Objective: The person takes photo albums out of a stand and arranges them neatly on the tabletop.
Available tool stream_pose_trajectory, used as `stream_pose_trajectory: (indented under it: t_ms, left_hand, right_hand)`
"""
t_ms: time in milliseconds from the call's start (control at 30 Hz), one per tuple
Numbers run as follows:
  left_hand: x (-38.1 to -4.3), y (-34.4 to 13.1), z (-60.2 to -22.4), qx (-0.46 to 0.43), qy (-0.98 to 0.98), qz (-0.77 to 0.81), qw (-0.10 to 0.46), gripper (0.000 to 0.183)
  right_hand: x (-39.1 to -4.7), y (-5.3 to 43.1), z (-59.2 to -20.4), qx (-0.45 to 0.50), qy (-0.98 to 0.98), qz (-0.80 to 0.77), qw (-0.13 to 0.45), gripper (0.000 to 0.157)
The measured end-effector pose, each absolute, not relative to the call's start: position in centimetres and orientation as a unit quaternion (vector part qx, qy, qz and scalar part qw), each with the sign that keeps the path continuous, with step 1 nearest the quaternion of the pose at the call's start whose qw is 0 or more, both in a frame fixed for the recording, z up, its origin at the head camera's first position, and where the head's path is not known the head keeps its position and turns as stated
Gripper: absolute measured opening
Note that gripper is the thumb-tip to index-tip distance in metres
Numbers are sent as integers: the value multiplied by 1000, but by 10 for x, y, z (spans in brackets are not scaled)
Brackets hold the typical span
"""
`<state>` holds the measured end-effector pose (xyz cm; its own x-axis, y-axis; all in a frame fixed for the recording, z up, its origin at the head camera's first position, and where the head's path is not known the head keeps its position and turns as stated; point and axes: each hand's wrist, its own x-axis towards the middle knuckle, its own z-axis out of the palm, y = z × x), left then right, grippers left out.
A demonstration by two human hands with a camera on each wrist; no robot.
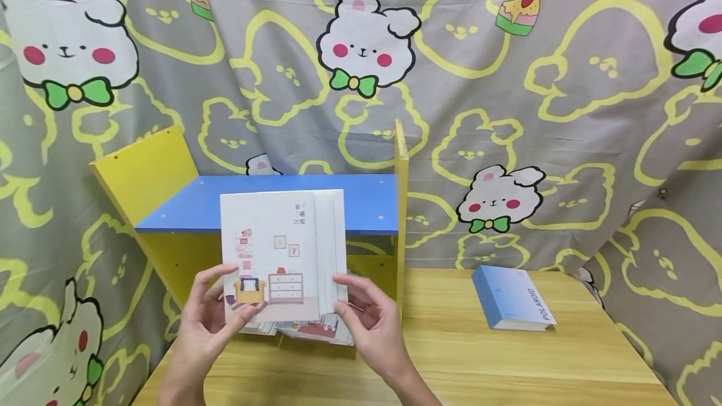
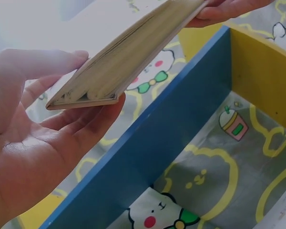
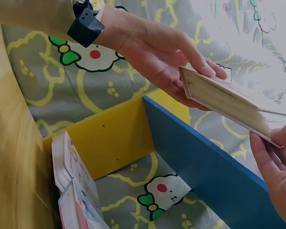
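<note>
White card covers one book [image 1: 282, 249], held up before the shelf [image 1: 369, 208] and over the table [image 1: 468, 362]. The left hand [image 1: 205, 315] pinches its lower left corner and the right hand [image 1: 375, 324] its lower right side — thumbs on one face, fingers on the other, each parted only by the book's thickness. The step in hand seems to be handling this book in mid-air; a next move would call for an even grip on both sides and care around the blue board [image 1: 180, 208] behind it. Counted: one book held, at least two more books [image 3: 81, 164] below, mostly hidden in the head view, one blue book [image 1: 513, 298] well apart — and two yellow side boards [image 1: 149, 171].
</note>
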<state>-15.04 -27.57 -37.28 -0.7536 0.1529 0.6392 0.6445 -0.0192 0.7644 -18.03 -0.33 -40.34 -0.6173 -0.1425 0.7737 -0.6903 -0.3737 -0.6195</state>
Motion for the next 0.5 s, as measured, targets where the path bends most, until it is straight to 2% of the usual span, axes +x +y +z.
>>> stream_pose_trajectory:
  t_ms: [500]
  left_hand:
    - [-157,-258,-376,-348,-645,-656,181,72]
  right_hand:
    - [-178,18,-407,385,-538,724,193,40]
